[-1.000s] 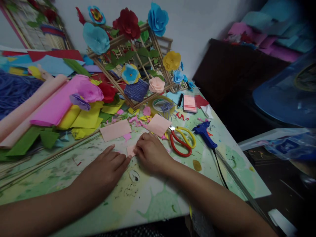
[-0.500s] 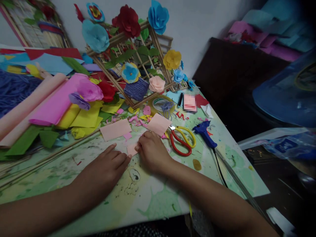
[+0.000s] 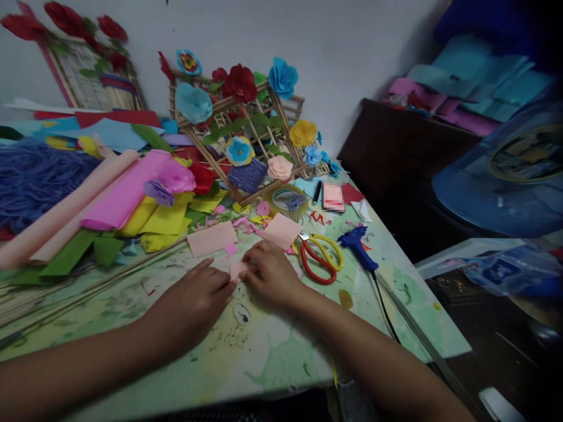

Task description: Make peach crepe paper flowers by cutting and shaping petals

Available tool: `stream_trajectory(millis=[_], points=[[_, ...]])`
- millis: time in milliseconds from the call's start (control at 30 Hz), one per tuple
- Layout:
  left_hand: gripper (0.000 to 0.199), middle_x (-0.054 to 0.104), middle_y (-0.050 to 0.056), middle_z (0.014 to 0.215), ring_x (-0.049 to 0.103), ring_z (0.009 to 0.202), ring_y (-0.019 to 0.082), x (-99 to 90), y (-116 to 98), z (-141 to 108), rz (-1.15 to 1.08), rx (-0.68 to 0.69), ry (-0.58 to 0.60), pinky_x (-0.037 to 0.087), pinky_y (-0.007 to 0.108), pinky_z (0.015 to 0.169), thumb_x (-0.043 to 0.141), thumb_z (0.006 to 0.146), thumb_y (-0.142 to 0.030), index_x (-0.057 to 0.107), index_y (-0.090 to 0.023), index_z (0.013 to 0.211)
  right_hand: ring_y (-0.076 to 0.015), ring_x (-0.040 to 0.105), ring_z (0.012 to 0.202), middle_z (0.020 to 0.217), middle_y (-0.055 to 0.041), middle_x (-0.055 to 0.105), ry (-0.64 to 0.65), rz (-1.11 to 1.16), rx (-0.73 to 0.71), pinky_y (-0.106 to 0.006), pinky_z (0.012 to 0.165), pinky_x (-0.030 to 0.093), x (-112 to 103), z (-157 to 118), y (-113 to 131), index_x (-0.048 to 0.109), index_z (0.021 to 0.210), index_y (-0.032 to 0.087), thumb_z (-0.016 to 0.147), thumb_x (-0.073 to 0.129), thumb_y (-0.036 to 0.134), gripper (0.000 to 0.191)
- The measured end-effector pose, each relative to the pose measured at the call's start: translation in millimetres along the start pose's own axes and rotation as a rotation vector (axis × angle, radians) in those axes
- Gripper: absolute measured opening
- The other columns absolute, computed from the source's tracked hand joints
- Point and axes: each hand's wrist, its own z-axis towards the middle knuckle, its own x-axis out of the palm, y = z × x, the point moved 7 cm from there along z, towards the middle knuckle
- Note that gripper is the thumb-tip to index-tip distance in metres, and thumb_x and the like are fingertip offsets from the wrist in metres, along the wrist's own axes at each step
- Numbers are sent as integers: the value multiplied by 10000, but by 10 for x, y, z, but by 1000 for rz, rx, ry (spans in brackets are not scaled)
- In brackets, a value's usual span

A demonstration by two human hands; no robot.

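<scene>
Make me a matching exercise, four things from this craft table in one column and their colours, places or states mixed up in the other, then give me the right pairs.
Things:
1. Scissors
2. Glue gun
3. Yellow flower
4. Right hand

Descriptions:
A. On the stick frame, towards its right side
B. Touching the small pale pink paper
C. One handle red, the other yellow
D. Blue, with a black cord

Right pairs: 1-C, 2-D, 3-A, 4-B
</scene>
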Motion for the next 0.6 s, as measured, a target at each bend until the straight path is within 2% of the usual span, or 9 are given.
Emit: stream_trajectory(millis=[133, 267, 400, 500, 600], points=[[267, 646, 82, 917, 588, 887, 218, 3, 139, 18, -222, -108, 10, 469, 436, 893, 410, 935, -229, 662, -178, 1004, -159, 504, 811, 813, -16, 578, -25, 123, -12, -272, 741, 375, 13, 16, -34, 611, 826, 174, 769, 688, 214, 103], [276, 625, 88, 1051, 573, 993, 231, -13, 382, 17, -416, -345, -41, 480, 377, 852, 522, 885, -331, 588, -178, 1105, -104, 437, 631, 668, 41, 506, -79, 449, 90, -223, 595, 324, 40, 21, -154, 550, 713, 176, 770, 650, 203, 118], [308, 635, 63, 965, 591, 895, 219, 4, 514, 31, -547, -491, -40, 478, 351, 791, 582, 830, -420, 598, -167, 1006, -87, 393, 578, 645, 58, 470, -98, 721, 181, -206, 537, 303, 92, 5, -202, 535, 722, 177, 717, 672, 274, 168], [298, 640, 48, 924, 589, 843, 197, 16, 537, 37, -631, -537, -35, 468, 319, 750, 569, 841, -434, 611, -174, 980, -89, 395, 583, 643, 54, 469, -99, 788, 186, -206, 537, 308, 108, 0, -184, 528, 702, 176, 691, 688, 315, 212], [260, 640, 27, 858, 581, 790, 174, 29, 512, 41, -688, -519, -15, 452, 284, 704, 538, 870, -426, 632, -186, 903, -88, 399, 581, 644, 50, 475, -80, 807, 186, -207, 536, 311, 129, 0, -172, 525, 687, 175, 688, 684, 305, 205]])
